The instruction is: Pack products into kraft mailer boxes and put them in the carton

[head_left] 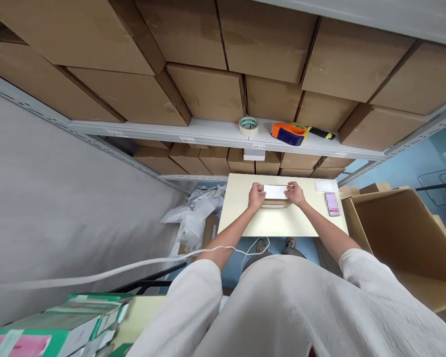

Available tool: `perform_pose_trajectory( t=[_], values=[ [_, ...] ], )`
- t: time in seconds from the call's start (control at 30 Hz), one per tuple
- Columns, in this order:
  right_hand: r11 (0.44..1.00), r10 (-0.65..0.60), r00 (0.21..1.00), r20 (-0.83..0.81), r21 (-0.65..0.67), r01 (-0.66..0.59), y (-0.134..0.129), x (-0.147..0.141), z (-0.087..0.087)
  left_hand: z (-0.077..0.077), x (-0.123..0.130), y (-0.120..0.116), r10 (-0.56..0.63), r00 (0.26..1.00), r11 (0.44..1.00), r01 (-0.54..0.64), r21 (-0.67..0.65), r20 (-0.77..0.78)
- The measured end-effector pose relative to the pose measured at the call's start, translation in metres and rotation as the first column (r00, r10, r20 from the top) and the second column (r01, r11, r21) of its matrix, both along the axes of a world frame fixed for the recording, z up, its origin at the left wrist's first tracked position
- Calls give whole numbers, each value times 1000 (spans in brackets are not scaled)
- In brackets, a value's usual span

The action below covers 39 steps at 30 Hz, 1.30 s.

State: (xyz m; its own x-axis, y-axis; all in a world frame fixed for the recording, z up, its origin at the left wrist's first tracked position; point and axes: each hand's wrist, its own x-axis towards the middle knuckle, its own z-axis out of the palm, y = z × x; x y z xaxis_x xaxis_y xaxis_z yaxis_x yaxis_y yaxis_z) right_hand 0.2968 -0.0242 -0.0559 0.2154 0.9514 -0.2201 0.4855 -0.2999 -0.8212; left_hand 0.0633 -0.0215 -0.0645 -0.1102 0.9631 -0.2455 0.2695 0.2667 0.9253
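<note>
A small brown cardboard box [276,203] rests on the cream tabletop [262,225], and a white rectangular piece [275,192] covers its upper side. Whether that piece lies inside the box or on top of it, I cannot tell. My left hand [256,195] grips the left end, its fingers closed at the corner. At the opposite end, my right hand [295,192] pinches the corner beside a small yellow spot. The undersides of my fingers are hidden.
Right of the hands lie a phone [332,204] and a white sheet [323,186]. A large open carton [401,233] stands beside the table. The shelf [215,128] ahead holds a tape roll [249,126], an orange-and-blue tape dispenser [290,134] and boxes. A white cable [134,265] crosses at left.
</note>
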Motion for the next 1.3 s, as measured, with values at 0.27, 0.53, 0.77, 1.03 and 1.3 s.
perform_pose_trajectory(
  t=[0.27,0.53,0.77,1.03,1.3],
  values=[
    [996,67,987,144,45,-75,-5,-9,-10,-17,-1,-4,-68,995,993,75,92,-75],
    [986,162,926,342,-9,-169,-8,-19,-8,-20,-3,-6,-215,900,964,258,67,-380],
    [972,234,775,587,-146,-183,-11,-29,1,-8,0,-6,-305,719,922,387,-5,-625],
    [869,418,633,651,-83,-488,-27,-32,-6,-11,-4,-9,-398,512,750,659,51,-761],
    [757,619,477,624,-310,-576,-45,-31,-31,-39,-19,-18,-540,341,619,780,-90,-769]
  ],
)
